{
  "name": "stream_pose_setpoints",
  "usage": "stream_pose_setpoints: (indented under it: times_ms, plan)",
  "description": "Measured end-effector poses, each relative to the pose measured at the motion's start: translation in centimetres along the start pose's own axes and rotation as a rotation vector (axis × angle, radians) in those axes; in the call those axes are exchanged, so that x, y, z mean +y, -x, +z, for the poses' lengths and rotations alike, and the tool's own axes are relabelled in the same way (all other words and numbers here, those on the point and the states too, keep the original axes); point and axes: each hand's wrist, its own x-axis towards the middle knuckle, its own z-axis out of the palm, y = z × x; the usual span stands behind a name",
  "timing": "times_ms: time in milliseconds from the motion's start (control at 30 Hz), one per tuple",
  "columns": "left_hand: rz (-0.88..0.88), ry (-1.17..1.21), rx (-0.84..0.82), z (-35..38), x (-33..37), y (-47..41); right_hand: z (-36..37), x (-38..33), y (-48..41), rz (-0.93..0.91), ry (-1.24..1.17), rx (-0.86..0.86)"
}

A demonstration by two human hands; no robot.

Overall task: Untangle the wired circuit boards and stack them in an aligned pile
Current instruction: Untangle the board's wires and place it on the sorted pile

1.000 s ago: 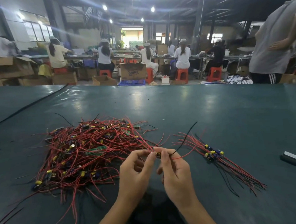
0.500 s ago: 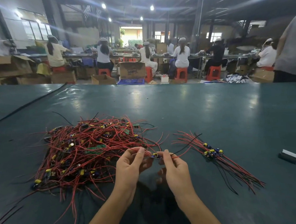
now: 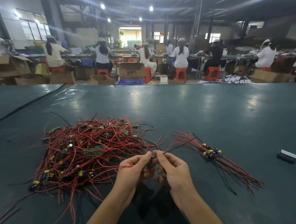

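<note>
Two hands meet low at the middle of the table (image 3: 212,108), the left hand (image 3: 132,171) and the right hand (image 3: 175,168). Their fingers are curled, and each grip is narrowed to a pinch on one small circuit board (image 3: 152,160) held between them just above the surface. The board is mostly hidden behind the fingertips (image 3: 159,154), so I cannot tell which face is up. From the left grip a red lead (image 3: 112,167) trails out to the left toward the tangled heap (image 3: 87,149); whether it is free of that heap is not clear. From the right grip a black lead (image 3: 180,145) runs up and to the right, pointing toward the far-left wire tips of the aligned pile (image 3: 212,153). That pile lies to the right of the grip and a little farther out, near the right hand but apart from it, and the right hand is the nearer of the two. The pile's long axis runs on a slant, from wire tips at far left to wire tips at near right, with the boards bunched in the middle. By my judgement the held board needs its leads turned along that slant before it goes down on the bunch. Beyond the pile to the right, a small grey block (image 3: 287,156) lies well apart. Farther off, past the table's far edge, workers (image 3: 180,55) sit on red stools (image 3: 179,75) with their backs turned.
</note>
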Motion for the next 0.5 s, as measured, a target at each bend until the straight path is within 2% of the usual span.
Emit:
stream_pose_setpoints:
  times_ms: [233,500]
  plan:
    - [-0.004,0.043,-0.026,-0.08,0.24,0.19,-0.24,0.31,-0.19,0.118,-0.117,0.132]
    - [0.051,0.078,0.006,0.02,-0.32,0.02,0.18,0.79,0.19,-0.025,-0.033,0.174]
